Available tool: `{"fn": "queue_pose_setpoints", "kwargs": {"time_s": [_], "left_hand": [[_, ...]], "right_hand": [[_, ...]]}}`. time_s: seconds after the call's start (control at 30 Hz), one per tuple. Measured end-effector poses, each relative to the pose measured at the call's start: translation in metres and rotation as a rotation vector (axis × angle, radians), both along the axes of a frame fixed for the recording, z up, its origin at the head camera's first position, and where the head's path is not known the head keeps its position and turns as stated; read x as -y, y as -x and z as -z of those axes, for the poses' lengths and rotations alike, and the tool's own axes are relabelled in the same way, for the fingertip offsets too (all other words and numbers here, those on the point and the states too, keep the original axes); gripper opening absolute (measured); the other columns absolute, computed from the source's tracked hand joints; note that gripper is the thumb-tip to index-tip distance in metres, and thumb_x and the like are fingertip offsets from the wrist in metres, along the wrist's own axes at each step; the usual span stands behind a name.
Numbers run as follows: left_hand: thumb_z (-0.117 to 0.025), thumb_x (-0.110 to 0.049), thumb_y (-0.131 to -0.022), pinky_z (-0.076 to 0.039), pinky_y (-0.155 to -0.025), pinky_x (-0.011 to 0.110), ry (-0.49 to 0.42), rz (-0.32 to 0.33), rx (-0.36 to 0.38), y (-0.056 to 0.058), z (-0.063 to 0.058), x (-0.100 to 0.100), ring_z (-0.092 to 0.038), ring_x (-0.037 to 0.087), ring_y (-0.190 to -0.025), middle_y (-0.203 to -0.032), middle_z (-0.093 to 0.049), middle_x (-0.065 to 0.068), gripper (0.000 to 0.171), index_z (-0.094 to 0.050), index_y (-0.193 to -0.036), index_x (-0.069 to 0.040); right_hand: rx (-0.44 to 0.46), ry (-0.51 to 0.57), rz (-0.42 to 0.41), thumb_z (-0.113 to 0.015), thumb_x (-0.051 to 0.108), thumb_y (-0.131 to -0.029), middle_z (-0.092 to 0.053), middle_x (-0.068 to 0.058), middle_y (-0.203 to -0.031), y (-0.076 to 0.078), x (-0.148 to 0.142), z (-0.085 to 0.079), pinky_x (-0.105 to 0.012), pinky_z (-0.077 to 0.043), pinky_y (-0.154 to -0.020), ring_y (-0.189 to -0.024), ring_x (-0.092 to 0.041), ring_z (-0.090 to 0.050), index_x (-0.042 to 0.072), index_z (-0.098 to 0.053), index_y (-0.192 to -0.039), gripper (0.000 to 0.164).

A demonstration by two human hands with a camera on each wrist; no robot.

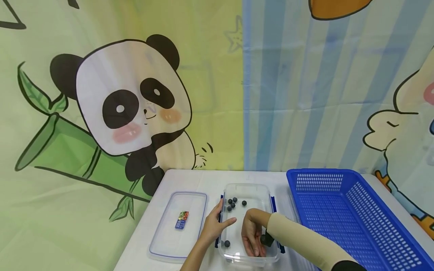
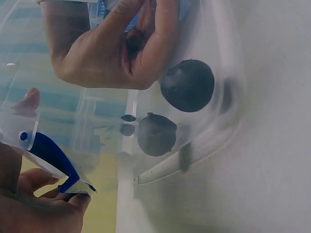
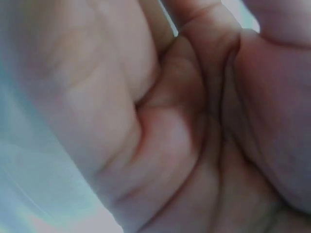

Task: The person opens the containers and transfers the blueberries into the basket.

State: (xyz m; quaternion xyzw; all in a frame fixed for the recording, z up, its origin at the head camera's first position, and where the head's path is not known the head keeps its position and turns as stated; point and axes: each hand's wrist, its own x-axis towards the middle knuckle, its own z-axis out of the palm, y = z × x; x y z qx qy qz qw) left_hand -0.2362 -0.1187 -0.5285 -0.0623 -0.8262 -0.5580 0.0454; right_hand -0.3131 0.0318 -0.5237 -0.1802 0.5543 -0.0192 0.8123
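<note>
A clear plastic box (image 1: 237,226) with blue side latches stands on the white table, holding several blueberries. My left hand (image 1: 214,224) grips its left wall, the thumb over the rim inside and the fingers outside, by a blue latch (image 2: 54,158) in the left wrist view. Inside the box my right hand (image 1: 252,237) reaches down at the near end, wrist sharply bent and fingers pointing down. One blueberry (image 1: 227,244) lies at the near left corner; others cluster at the far left. In the right wrist view the palm (image 3: 170,131) fills the frame; whether the fingertips hold anything I cannot tell.
The box's clear lid (image 1: 162,233) with a blue rim lies flat to the left, bearing a small fruit label (image 1: 182,220). To the right stands a large blue plastic basket (image 1: 318,184). A printed cloth with a panda (image 1: 132,98) hangs behind the table.
</note>
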Motion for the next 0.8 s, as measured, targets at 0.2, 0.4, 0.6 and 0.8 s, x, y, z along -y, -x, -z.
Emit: {"fn": "queue_pose_setpoints", "kwargs": {"time_s": [0.2,0.4,0.6,0.8], "left_hand": [[-0.077,-0.031,-0.075,-0.033,-0.104,0.049,0.040,0.004,-0.037,-0.001,0.000,0.001,-0.035,0.039,-0.127,-0.143,-0.033,0.021,0.088,-0.028,-0.142,0.002],[-0.076,-0.032,-0.076,-0.031,-0.105,0.047,0.043,0.006,-0.023,0.000,-0.001,0.000,-0.034,0.038,-0.129,-0.144,-0.032,0.020,0.089,-0.028,-0.142,0.001],[-0.076,-0.035,-0.075,-0.029,-0.107,0.045,0.025,0.002,0.004,0.000,-0.004,0.001,-0.032,0.036,-0.130,-0.145,-0.031,0.018,0.090,-0.028,-0.143,-0.001],[-0.075,-0.038,-0.075,-0.028,-0.107,0.047,0.025,0.006,-0.003,-0.001,-0.003,0.003,-0.032,0.038,-0.129,-0.145,-0.032,0.019,0.090,-0.029,-0.142,0.000]], "right_hand": [[-0.005,0.015,0.011,-0.034,-0.013,-0.095,-0.067,-0.009,-0.077,0.000,0.000,0.000,-0.024,-0.057,-0.069,-0.072,-0.016,-0.065,0.006,-0.062,-0.085,0.035],[-0.023,0.025,0.054,-0.038,-0.011,-0.094,-0.067,-0.010,-0.082,0.003,0.000,-0.001,-0.026,-0.055,-0.079,-0.076,-0.017,-0.066,0.001,-0.063,-0.093,0.028],[-0.065,0.052,0.111,-0.044,-0.009,-0.093,-0.067,-0.017,-0.097,0.008,0.003,-0.006,-0.036,-0.043,-0.097,-0.085,-0.022,-0.067,-0.010,-0.054,-0.120,0.028],[-0.072,0.140,0.162,-0.048,-0.007,-0.092,-0.067,-0.019,-0.099,0.016,-0.001,-0.016,-0.030,-0.051,-0.088,-0.084,-0.020,-0.067,-0.007,-0.061,-0.113,0.025]]}}
